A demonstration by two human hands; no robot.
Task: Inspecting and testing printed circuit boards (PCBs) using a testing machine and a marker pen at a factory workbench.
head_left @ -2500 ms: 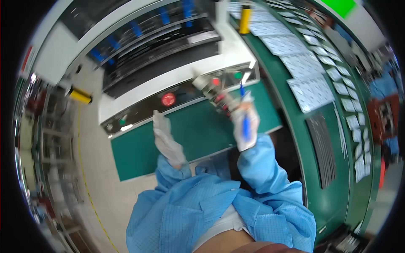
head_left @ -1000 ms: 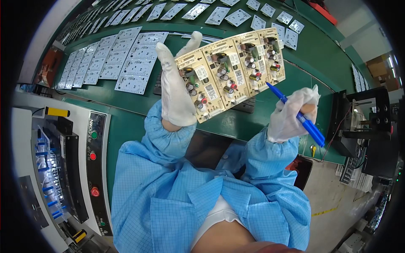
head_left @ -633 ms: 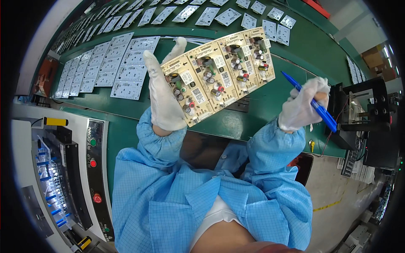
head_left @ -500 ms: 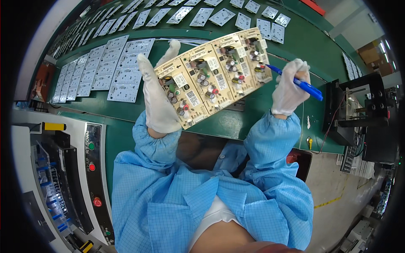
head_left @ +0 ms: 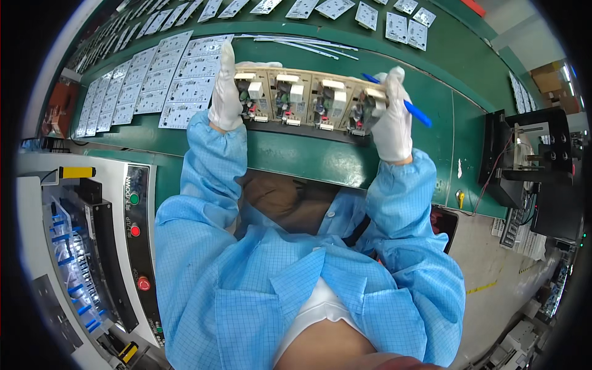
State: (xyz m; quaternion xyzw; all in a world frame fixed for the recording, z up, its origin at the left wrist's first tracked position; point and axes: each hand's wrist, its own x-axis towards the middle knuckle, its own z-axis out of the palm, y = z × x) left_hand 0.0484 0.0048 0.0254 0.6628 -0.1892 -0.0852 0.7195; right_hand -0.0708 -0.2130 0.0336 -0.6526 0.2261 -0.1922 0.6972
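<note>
A tan circuit board panel (head_left: pixel 310 102), its several sections full of capacitors, coils and white connectors, is held up over the green bench. It tilts so that I see it foreshortened, parts toward me. My left hand (head_left: pixel 226 95), in a white glove, grips the panel's left end, thumb up in front and fingers partly hidden behind. At the right end my gloved right hand (head_left: pixel 393 120) holds the panel's edge. A blue marker pen (head_left: pixel 419 114) stays tucked in that same hand, its tip pointing up and left behind the thumb.
Rows of white-faced circuit panels (head_left: pixel 148 77) lie on the bench at left, with smaller boards (head_left: pixel 365 16) along the back. Thin white strips (head_left: pixel 302 44) lie behind my panel. A black fixture (head_left: pixel 536 148) stands at right, a machine with buttons (head_left: pixel 135 231) at lower left.
The panel has levelled and tipped steeper, so its face looks narrower. My right hand, still with the pen, has moved left onto the panel's right end. My left hand has risen slightly.
</note>
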